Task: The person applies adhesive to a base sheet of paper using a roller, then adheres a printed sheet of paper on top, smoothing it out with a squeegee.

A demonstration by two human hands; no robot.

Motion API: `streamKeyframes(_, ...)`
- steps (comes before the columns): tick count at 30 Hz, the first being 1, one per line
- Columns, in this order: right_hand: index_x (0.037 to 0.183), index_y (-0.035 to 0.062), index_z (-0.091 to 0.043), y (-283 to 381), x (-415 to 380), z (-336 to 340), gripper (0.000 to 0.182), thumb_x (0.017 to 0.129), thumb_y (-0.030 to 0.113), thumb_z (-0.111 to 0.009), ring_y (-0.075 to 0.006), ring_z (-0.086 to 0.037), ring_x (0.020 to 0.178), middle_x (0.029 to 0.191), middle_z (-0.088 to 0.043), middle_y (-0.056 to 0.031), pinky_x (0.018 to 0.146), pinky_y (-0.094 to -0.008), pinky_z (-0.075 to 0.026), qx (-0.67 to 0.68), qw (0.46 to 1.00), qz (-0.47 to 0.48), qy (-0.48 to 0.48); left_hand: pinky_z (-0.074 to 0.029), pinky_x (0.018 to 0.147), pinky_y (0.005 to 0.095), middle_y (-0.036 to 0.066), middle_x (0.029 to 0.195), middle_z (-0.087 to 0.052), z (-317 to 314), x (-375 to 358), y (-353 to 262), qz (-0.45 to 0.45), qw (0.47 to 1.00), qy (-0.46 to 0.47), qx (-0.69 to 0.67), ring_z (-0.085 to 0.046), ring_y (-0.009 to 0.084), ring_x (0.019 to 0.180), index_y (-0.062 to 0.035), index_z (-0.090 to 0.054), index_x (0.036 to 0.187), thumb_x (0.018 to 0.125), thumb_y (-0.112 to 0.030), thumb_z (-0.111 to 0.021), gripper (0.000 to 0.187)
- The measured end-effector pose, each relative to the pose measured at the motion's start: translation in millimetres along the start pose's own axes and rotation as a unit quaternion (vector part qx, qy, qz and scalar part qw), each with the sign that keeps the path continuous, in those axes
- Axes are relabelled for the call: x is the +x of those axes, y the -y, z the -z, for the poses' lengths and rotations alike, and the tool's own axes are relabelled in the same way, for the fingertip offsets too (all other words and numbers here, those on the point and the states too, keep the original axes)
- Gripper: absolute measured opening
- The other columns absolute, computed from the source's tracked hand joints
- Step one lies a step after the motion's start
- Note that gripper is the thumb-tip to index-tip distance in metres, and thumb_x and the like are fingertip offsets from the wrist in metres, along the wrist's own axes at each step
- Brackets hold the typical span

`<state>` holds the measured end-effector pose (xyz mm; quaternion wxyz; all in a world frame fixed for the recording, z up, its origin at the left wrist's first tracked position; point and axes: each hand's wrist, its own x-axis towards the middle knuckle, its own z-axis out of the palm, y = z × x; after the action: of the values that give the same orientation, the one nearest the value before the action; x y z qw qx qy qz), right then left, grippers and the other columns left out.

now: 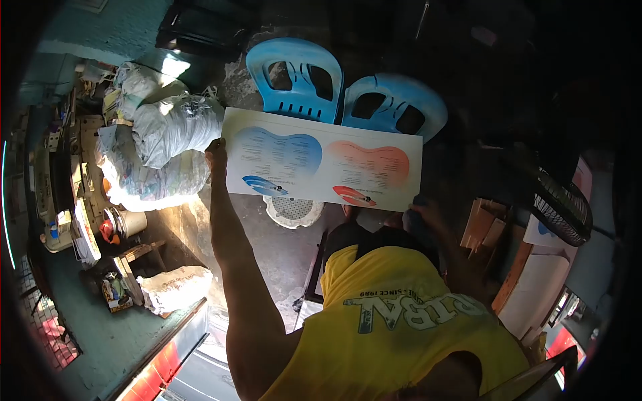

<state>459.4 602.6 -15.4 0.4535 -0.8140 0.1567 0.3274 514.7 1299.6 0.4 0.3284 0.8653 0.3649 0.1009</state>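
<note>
The person holds a long white printed board [323, 159] out flat in front of the body, one hand at each short end, which keeps it level and spread. The left hand [215, 152] is closed over the board's left edge; the right hand [420, 215] sits under the lower right corner, its grip too dark to tell. The board shows a blue and a red heart-like shape with unreadable small text. Behind it stand two blue plastic chairs [297, 77]. The yellow shirt [394, 327] bears lettering including "SINCE 1989".
</note>
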Motion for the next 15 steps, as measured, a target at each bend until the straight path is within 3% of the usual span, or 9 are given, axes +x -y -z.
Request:
streamKeyframes(2, 0.109, -0.0011, -0.072, 14.1, -4.5, -22.8, 0.038, 0.082, 0.024, -0.076, -0.0277, -0.072, 0.09, 0.102, -0.074, -0.0162, 0.084, -0.0375, -0.054, 0.002, 1.0, 0.002, 0.001, -0.051, 0.087, 0.0427, 0.018, 0.109, -0.073, 0.8, 15.4, 7.4, 0.027, 0.999, 0.044, 0.016, -0.069, 0.0314, 0.098, -0.0089, -0.069, 0.124, 0.094, -0.033, -0.068, 0.038)
streamKeyframes(5, 0.105, 0.002, -0.073, 22.5, -5.7, -44.0, 0.034, 0.079, 0.023, -0.077, -0.0309, -0.07, 0.091, 0.102, -0.074, -0.0171, 0.088, -0.0393, -0.053, 0.046, 0.997, -0.009, 0.059, -0.045, 0.103, 0.0493, 0.02, 0.135, -0.061, -21.2, 14.6, 41.0, -0.059, 0.967, -0.01, 0.247, -0.058, 0.0395, 0.121, -0.0139, -0.053, 0.144, 0.091, -0.038, -0.07, 0.061)
streamKeyframes(6, 0.104, 0.0031, -0.074, 20.5, -7.2, -49.4, 0.033, 0.078, 0.023, -0.077, -0.0317, -0.069, 0.096, 0.105, -0.073, -0.0173, 0.091, -0.0404, -0.053, 0.038, 0.995, -0.013, 0.092, -0.035, 0.114, 0.0547, 0.019, 0.15, -0.047, -24.0, 14.4, 50.0, -0.006, 0.967, 0.081, 0.242, -0.044, 0.0447, 0.136, -0.0177, -0.037, 0.154, 0.089, -0.042, -0.07, 0.077)
streamKeyframes(8, 0.113, 0.0038, -0.069, 3.9, -5.0, -59.0, 0.041, 0.077, 0.023, -0.079, -0.0345, -0.063, 0.111, 0.118, -0.067, -0.019, 0.098, -0.043, -0.05, -0.108, 0.986, 0.054, 0.115, -0.035, 0.114, 0.0546, 0.019, 0.149, -0.049, -51.9, 6.3, 92.2, -0.019, 0.967, 0.163, 0.193, -0.044, 0.0445, 0.137, -0.0168, -0.041, 0.152, 0.089, -0.046, -0.07, 0.075)
streamKeyframes(10, 0.132, 0.0032, -0.06, -31.9, 11.0, -70.6, 0.062, 0.077, 0.021, -0.08, -0.0385, -0.052, 0.131, 0.139, -0.057, -0.0218, 0.107, -0.0464, -0.046, -0.375, 0.904, 0.188, 0.088, -0.033, 0.116, 0.0542, 0.02, 0.148, -0.05, -99.6, -18.0, 143.9, 0.019, 0.959, 0.242, 0.145, -0.044, 0.0442, 0.138, -0.0171, -0.042, 0.152, 0.087, -0.049, -0.07, 0.078)
streamKeyframes(13, 0.139, 0.0055, -0.054, -51.9, 15.6, -84.1, 0.069, 0.078, 0.023, -0.08, -0.0441, -0.039, 0.14, 0.15, -0.045, -0.0236, 0.111, -0.0499, -0.041, -0.383, 0.906, 0.17, 0.055, -0.044, 0.108, 0.0508, 0.023, 0.14, -0.058, -137.4, -105.9, 134.9, 0.073, 0.936, 0.305, 0.159, -0.054, 0.0422, 0.131, -0.01, -0.052, 0.144, 0.082, -0.046, -0.075, 0.075)
streamKeyframes(14, 0.139, 0.0053, -0.055, -53.6, 15.3, -84.1, 0.069, 0.078, 0.024, -0.08, -0.0435, -0.042, 0.138, 0.148, -0.047, -0.0237, 0.111, -0.0491, -0.041, -0.382, 0.907, 0.169, 0.05, -0.046, 0.107, 0.0489, 0.023, 0.136, -0.061, -148.2, -131.3, 127.9, 0.055, 0.925, 0.336, 0.169, -0.056, 0.0405, 0.129, -0.0089, -0.055, 0.142, 0.082, -0.047, -0.076, 0.074)
streamKeyframes(15, 0.138, 0.0052, -0.055, -51.7, 17.9, -85.7, 0.068, 0.078, 0.024, -0.08, -0.043, -0.045, 0.137, 0.146, -0.049, -0.0238, 0.111, -0.0484, -0.042, -0.382, 0.908, 0.168, 0.045, -0.044, 0.109, 0.0483, 0.023, 0.139, -0.058, -160.3, -149.5, 124.8, 0.092, 0.9, 0.395, 0.157, -0.054, 0.0369, 0.132, -0.008, -0.052, 0.144, 0.082, -0.046, -0.076, 0.076)
